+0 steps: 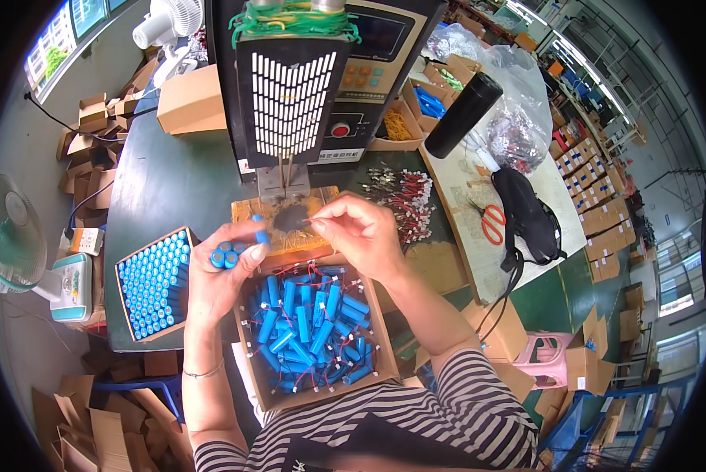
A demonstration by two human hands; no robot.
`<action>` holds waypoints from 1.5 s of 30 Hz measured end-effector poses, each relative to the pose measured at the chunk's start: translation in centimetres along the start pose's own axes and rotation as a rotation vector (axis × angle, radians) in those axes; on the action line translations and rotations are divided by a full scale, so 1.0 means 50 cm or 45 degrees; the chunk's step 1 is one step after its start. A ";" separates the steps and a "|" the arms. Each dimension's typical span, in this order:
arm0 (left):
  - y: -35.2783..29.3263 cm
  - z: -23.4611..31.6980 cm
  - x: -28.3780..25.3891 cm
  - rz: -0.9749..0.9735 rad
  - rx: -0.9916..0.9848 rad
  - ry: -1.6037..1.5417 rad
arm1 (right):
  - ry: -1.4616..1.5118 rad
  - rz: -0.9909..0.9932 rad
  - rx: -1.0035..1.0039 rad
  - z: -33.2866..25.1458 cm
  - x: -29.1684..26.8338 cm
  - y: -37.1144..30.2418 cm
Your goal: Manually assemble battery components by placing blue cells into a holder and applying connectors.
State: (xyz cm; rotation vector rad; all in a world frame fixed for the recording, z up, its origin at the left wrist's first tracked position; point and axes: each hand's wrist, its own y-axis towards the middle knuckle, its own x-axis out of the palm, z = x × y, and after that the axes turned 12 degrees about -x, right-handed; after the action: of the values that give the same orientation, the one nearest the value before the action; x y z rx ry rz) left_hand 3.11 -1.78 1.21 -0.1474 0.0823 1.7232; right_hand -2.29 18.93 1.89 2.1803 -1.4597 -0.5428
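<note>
My left hand [215, 279] is closed around several blue cylindrical battery cells [226, 256]. One more blue cell [259, 229] stands up at its fingertips, beside the worn yellow-brown block [247, 211] under the spot welder's [290, 94] two thin electrodes [286, 173]. On the block's other side, my right hand [361, 236] pinches a thin wire lead [310, 221], mostly hidden by the fingers. Below both hands is a cardboard box [383, 350] heaped with blue cells [310, 326] that have red leads and small white connectors.
Left on the green table [145, 173] stands a box of upright blue cells [152, 285]. Loose leads [408, 200] lie right of the block. Farther right are orange-handled scissors [492, 223], a black pouch [526, 216] and a black cylinder [465, 114]. A fan [15, 228] stands far left.
</note>
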 end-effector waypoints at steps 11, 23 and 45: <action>0.053 -0.023 0.041 0.217 0.234 0.181 | 0.216 -0.027 0.312 0.037 0.008 0.025; 0.103 -0.024 0.053 0.218 0.306 0.482 | 0.199 0.119 0.307 0.070 0.031 0.040; -0.011 0.031 -0.001 -0.552 0.229 0.271 | 0.111 0.371 0.341 0.013 -0.133 0.013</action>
State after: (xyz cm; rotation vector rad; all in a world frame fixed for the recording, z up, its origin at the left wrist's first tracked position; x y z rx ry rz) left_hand 3.57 -1.54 2.77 -0.1996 0.3370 1.2563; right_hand -5.51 24.80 2.19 2.0967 -1.8471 -0.1567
